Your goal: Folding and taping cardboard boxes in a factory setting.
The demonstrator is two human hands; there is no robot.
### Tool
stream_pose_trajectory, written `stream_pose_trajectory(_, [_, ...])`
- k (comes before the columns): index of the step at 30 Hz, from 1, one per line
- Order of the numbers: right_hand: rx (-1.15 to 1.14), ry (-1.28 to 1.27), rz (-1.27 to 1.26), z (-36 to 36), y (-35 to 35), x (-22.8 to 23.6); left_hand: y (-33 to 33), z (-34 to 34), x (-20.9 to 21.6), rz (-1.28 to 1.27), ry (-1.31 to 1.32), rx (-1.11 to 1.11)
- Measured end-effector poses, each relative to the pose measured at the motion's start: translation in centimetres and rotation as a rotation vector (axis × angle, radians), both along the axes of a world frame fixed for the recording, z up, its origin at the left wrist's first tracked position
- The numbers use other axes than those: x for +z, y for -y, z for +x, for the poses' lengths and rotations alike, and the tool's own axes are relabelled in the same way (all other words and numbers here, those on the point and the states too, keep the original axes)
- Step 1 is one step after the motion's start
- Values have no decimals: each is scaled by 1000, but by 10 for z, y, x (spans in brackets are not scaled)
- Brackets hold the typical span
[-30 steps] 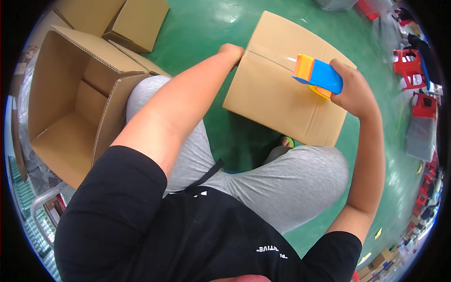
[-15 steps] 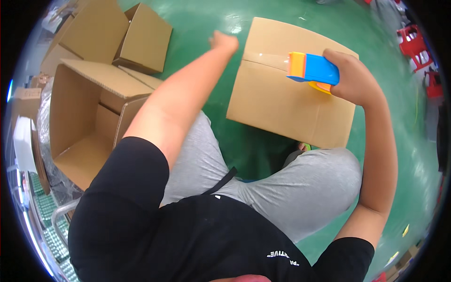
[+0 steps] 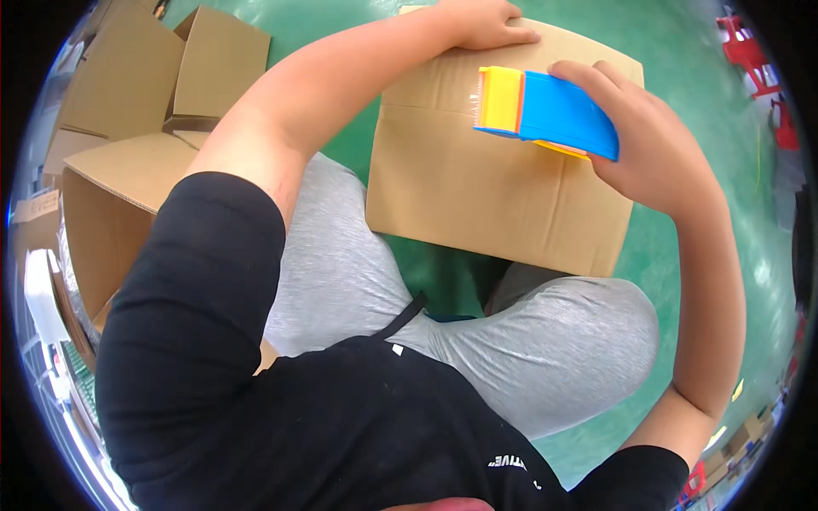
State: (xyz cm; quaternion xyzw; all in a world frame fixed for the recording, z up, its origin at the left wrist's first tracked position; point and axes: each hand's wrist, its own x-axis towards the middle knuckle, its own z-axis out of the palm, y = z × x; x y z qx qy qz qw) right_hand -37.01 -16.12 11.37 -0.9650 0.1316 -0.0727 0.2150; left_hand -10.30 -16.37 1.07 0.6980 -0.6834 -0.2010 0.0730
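Observation:
A closed cardboard box (image 3: 477, 187) stands on the floor before my knees. My right hand (image 3: 643, 128) is wrapped round a blue and yellow packing tape dispenser (image 3: 567, 111), held over the right part of the box top. The dispenser's toothed edge points left; its underside and tape roll are mostly hidden. My left hand (image 3: 486, 24) lies at the far side of the box top, fingers partly spread, with nothing seen in it. Some of its fingers are cut off by the picture's upper edge.
Open cardboard boxes (image 3: 111, 204) stand at my left, with another open box (image 3: 221, 64) farther back. Red plastic stools (image 3: 750, 55) are at the far right on the green floor (image 3: 682, 264). Small cartons (image 3: 750, 434) lie at the lower right rim.
My left hand has moved right, from beside the box onto its far top. The tape dispenser has shifted left in my right hand. The view has shifted slightly.

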Motion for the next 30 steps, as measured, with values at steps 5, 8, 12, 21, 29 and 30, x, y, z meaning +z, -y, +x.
stream_pose_trajectory(5, [37,-57,104,-7,10,-6,-3,6,-4,-47,-6,-2])
stream_pose_trajectory(8, [139,-68,-3,-19,21,0,0,3,-9,-35,25,-3])
stream_pose_trajectory(12, [82,-183,-52,-67,47,12,-4,0,-7,-63,-26,-25])
stream_pose_trajectory(21, [-159,-337,-10,-158,90,-1,-6,14,-9,1,22,37])
stream_pose_trajectory(29, [-151,-276,-42,-158,97,-47,-8,16,-10,-43,52,62])
stream_pose_trajectory(30, [-154,-274,-39,-157,98,-50,-8,18,-12,-40,55,59])
